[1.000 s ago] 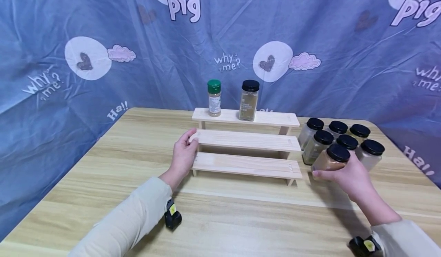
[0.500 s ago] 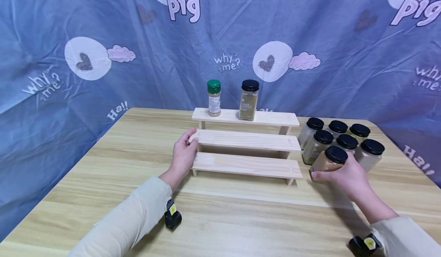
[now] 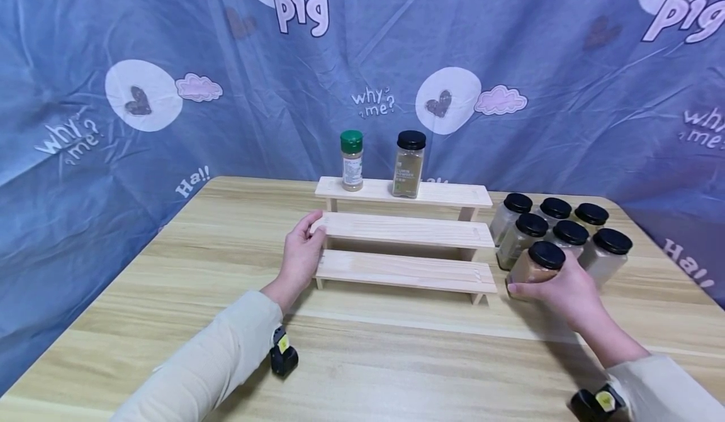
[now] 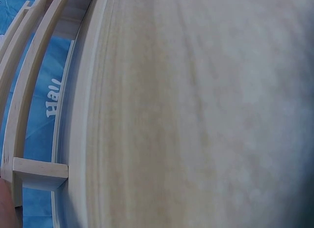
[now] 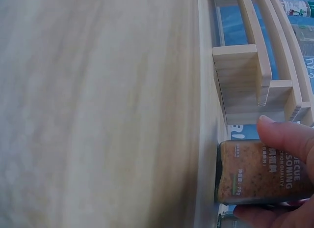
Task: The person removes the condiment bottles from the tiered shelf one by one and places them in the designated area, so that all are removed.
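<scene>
In the head view, my right hand grips a square seasoning jar with a black lid and orange-brown contents. The right wrist view shows thumb and fingers on either side of this seasoning jar, its base at or close to the tabletop. My left hand holds the left end of a three-step wooden spice rack by its middle shelf. Only a fingertip of the left hand shows in the left wrist view. On the top shelf stand a green-capped shaker and a cumin powder jar.
Several black-lidded jars stand close together on the right of the wooden table, just beyond the held one. The rack's right end lies near them. A blue printed cloth hangs behind the table.
My right hand has shifted slightly left with the seasoning jar, which stands a little farther from the other jars. The left hand and the rack stay in place.
</scene>
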`<state>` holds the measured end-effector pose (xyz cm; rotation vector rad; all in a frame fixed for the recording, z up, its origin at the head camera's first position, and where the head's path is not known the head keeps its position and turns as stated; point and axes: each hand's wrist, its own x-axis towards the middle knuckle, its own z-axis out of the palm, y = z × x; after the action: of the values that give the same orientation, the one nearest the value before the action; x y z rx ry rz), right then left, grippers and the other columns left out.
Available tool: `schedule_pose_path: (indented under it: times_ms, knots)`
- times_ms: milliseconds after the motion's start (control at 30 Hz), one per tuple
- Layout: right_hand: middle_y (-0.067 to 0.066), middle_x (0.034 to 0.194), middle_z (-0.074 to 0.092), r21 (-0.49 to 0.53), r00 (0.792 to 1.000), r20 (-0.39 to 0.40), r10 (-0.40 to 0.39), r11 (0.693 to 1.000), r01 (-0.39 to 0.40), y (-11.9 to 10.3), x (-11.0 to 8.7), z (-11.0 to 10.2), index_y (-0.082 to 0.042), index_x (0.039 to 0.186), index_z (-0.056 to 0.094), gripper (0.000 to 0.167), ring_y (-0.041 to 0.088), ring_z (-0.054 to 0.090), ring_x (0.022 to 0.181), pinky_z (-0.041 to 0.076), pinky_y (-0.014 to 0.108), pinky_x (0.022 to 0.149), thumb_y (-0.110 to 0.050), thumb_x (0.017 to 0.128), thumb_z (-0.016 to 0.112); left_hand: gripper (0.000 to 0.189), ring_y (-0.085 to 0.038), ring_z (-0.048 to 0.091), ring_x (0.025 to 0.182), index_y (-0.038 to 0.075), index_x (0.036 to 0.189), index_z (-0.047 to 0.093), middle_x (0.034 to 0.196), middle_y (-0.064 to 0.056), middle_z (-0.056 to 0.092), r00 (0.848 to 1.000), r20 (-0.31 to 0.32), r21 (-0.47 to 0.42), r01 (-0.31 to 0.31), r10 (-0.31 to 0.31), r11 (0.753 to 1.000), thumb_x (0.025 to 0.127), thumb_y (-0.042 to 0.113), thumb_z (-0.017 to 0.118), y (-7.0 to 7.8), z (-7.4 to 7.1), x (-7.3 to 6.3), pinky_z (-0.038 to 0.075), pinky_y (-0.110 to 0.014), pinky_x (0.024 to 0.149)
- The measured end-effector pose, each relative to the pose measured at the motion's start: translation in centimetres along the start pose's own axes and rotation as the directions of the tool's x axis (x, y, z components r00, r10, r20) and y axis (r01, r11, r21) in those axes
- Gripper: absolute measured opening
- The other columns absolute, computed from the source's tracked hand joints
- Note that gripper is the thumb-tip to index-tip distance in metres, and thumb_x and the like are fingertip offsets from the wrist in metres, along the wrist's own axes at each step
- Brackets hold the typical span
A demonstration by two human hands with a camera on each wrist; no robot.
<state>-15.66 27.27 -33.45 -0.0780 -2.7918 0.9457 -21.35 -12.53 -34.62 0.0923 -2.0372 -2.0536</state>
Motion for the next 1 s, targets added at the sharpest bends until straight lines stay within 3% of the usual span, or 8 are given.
schedule_pose_path:
  times_ms: [167,333,400,467,567,767,900,1000]
  knots:
    - [0.028,0.107,0.057,0.026,0.999,0.030,0.017,0.999,-0.018,-0.1,-0.1,-0.1,0.002,0.118,0.046,0.078,0.044,0.048,0.101,0.039,0.051,0.078,-0.034,0.062,0.085,0.039,-0.002,0.035,0.046,0.006,0.129,0.052,0.059,0.007,0.039,1.000,0.006,-0.013,0.004,-0.004,1.000,0.090,0.005,0.051,0.1,0.0,0.0,0.030,-0.015,0.043]
    - [0.032,0.115,0.050,0.081,0.997,0.055,0.050,0.995,-0.054,-0.4,-0.3,-0.7,0.007,0.132,0.030,0.093,0.045,0.046,0.107,0.039,0.049,0.082,-0.035,0.067,0.082,0.039,-0.002,0.034,0.046,0.005,0.129,0.052,0.059,0.007,0.039,1.000,0.008,-0.021,0.001,-0.001,1.000,0.090,0.005,0.051,0.1,0.0,0.0,0.029,-0.015,0.043]
    - [0.032,0.115,0.051,0.106,0.997,0.057,0.048,0.993,-0.054,-0.5,-0.2,-1.1,0.008,0.136,0.021,0.098,0.033,0.054,0.101,0.044,0.040,0.081,-0.032,0.069,0.081,0.040,-0.002,0.035,0.046,0.003,0.130,0.051,0.058,0.007,0.039,1.000,0.008,-0.020,-0.005,0.005,1.000,0.090,0.005,0.051,0.1,0.0,0.0,0.029,-0.015,0.043]
    - [0.028,0.105,0.056,0.105,0.998,0.047,0.038,0.993,-0.043,-0.7,-0.1,-1.5,0.008,0.136,0.020,0.097,0.017,0.059,0.085,0.046,0.028,0.070,-0.030,0.071,0.080,0.040,-0.002,0.035,0.046,0.003,0.129,0.051,0.059,0.007,0.040,1.000,0.004,-0.023,-0.006,0.006,1.000,0.090,0.005,0.051,0.0,0.0,0.1,0.030,-0.015,0.043]
    - [0.024,0.101,0.057,0.113,0.999,0.027,0.019,0.993,-0.022,-1.1,0.0,-2.0,0.007,0.136,0.024,0.091,-0.007,0.048,0.070,0.044,0.018,0.056,-0.028,0.072,0.080,0.040,-0.002,0.035,0.047,0.002,0.129,0.051,0.059,0.007,0.040,1.000,0.000,-0.018,-0.012,0.012,1.000,0.090,0.004,0.050,0.0,0.0,0.1,0.030,-0.015,0.043]
    - [0.032,0.125,0.047,0.156,1.000,0.004,-0.006,0.988,0.005,-2.0,0.6,-3.4,0.006,0.136,0.026,0.088,-0.021,0.037,0.080,0.042,0.007,0.061,-0.029,0.074,0.078,0.039,-0.002,0.036,0.047,0.003,0.129,0.051,0.059,0.007,0.040,1.000,0.003,-0.012,-0.005,0.005,1.000,0.090,0.004,0.050,-0.1,0.0,0.0,0.030,-0.015,0.043]
    - [0.027,0.128,0.048,0.176,1.000,-0.003,-0.009,0.984,0.010,-2.6,1.1,-4.2,0.003,0.134,0.026,0.085,-0.019,0.045,0.087,0.042,0.005,0.064,-0.031,0.075,0.077,0.039,-0.002,0.035,0.046,0.004,0.129,0.052,0.059,0.007,0.040,1.000,0.005,-0.026,0.000,0.000,1.000,0.090,0.004,0.050,0.0,0.0,0.0,0.030,-0.014,0.042]
    - [0.025,0.130,0.048,0.166,1.000,0.004,0.004,0.986,-0.004,-3.4,1.3,-4.7,0.002,0.136,0.025,0.086,-0.004,0.055,0.102,0.041,0.003,0.065,-0.034,0.076,0.075,0.039,-0.002,0.035,0.046,0.004,0.130,0.051,0.059,0.007,0.039,1.000,0.006,-0.030,-0.001,0.002,1.000,0.090,0.004,0.050,0.0,0.0,0.0,0.030,-0.014,0.043]
